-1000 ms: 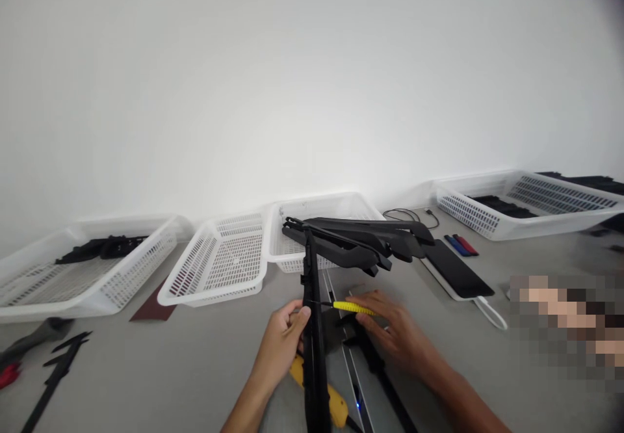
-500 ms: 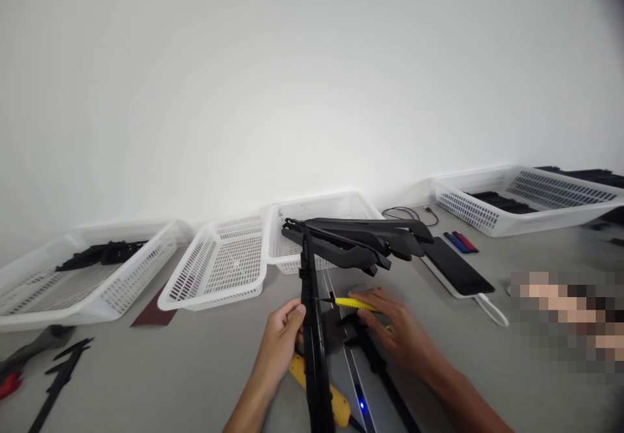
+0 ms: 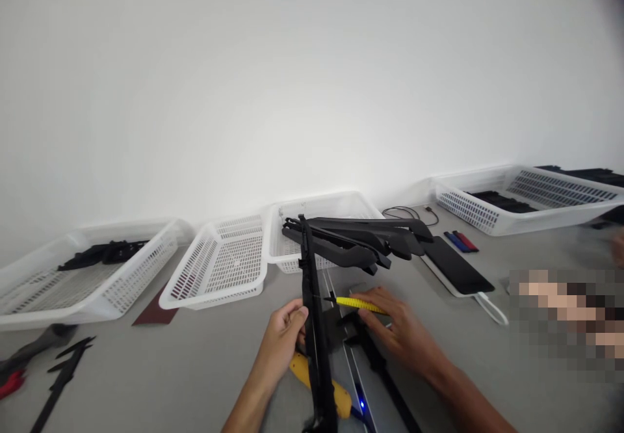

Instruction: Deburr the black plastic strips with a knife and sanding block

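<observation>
The left hand (image 3: 283, 335) keeps its grip clamped on a long black strip (image 3: 312, 303), propping it off the surface (image 3: 195, 368), probably for steadiness. The right hand (image 3: 400, 332) pinches 1 yellow tool (image 3: 359, 304) against the strip's edge.

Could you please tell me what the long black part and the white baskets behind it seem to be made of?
The long black part, gripped by the left hand, looks like matt moulded plastic: dull even black, no metallic glint, though painted metal is possible. The white baskets look like smooth moulded plastic: thin walls with regular slots.
</observation>
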Demonstrator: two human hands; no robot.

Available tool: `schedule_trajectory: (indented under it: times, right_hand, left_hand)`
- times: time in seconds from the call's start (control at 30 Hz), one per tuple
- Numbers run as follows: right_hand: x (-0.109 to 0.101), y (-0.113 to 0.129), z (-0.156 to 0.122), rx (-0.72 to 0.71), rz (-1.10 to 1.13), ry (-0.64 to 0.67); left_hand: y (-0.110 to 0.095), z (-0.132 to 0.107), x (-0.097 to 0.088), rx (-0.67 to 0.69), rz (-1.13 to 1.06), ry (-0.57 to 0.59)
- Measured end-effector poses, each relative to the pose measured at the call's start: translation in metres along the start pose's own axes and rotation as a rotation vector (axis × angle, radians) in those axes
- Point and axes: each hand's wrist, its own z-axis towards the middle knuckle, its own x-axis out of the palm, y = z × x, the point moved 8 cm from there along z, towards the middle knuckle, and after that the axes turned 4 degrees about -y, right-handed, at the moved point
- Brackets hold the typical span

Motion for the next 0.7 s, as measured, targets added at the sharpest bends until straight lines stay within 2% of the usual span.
schedule_trajectory:
  times: [0.47, 0.7]
  right_hand:
    - [-0.0033, -0.0059, -0.0028, 0.025, 0.006, 0.014]
    - [-0.0018, -0.0066, -0.0025, -0.017, -0.019, -0.005]
  left_hand:
    - [0.0025, 0.0023, -0.0044, 0.008, 0.006, -0.042]
    - [0.0021, 0.0023, -0.0045, 0.000, -0.005, -0.038]
